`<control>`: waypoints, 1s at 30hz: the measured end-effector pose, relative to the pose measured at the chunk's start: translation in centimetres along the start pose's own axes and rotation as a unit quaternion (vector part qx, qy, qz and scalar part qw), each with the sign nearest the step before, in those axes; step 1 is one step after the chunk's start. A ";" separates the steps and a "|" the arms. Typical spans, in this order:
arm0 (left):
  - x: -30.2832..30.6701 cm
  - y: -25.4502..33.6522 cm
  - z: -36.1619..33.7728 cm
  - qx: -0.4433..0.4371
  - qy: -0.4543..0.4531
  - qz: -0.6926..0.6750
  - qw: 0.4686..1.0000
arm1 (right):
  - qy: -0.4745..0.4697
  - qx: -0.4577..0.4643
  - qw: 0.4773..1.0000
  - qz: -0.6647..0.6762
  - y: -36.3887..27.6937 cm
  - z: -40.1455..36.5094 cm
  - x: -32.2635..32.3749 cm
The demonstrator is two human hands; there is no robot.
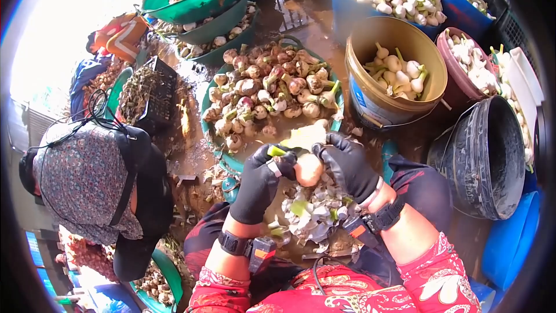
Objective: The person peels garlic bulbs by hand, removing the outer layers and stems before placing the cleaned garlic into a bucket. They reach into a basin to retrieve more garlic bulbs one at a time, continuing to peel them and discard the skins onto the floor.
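The bulb (pixel 308 170) is partly covered by gloved fingers, its neck hidden. It is gripped in the left hand (pixel 260 175), above heaped skins (pixel 315 213), near the tub (pixel 231 163). By the right hand (pixel 349 165), loose peel (pixel 305 137) seems to be pinched, though glare blurs it. The green stem (pixel 276 150) is pointed leftward and away, the long axis slanted likewise.

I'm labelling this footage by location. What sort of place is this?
Probably a garlic-peeling workplace: a green basin holds brownish, skin-covered bulbs, a gold bucket holds whiter, cleaned-looking ones, and papery peelings lie heaped nearby.
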State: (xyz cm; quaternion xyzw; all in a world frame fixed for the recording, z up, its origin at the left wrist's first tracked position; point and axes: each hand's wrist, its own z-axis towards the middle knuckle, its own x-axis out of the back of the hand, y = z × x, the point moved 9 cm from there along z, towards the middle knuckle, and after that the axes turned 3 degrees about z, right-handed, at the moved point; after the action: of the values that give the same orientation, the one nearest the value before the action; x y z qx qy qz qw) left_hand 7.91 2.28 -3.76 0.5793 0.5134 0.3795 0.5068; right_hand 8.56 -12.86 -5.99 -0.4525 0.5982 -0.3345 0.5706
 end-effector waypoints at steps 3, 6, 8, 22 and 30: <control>2.4 -0.6 0.8 -0.032 0.061 -0.124 0.990 | -0.179 0.177 0.852 -0.459 -2.1 -2.6 -3.2; 2.9 0.5 0.7 -0.026 0.040 -0.179 0.983 | -0.393 -0.125 0.711 -0.569 6.2 -6.0 -3.0; 3.2 0.7 0.6 -0.083 0.048 -0.016 0.995 | -0.435 -0.189 0.643 -0.601 7.7 -6.0 -1.5; -1.3 -1.2 0.5 0.036 -0.013 -0.133 0.990 | -0.042 0.279 0.902 -0.328 -5.6 -2.3 -1.4; 0.2 -0.8 0.3 -0.005 -0.006 0.060 0.998 | -0.214 -0.188 0.945 0.160 0.3 -1.9 -2.8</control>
State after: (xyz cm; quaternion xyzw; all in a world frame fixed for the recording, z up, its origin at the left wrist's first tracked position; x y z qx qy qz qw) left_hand 8.02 2.38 -4.60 0.6088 0.4729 0.4085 0.4886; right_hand 6.44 -10.41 -4.99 -0.5106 0.5789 -0.0158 0.6355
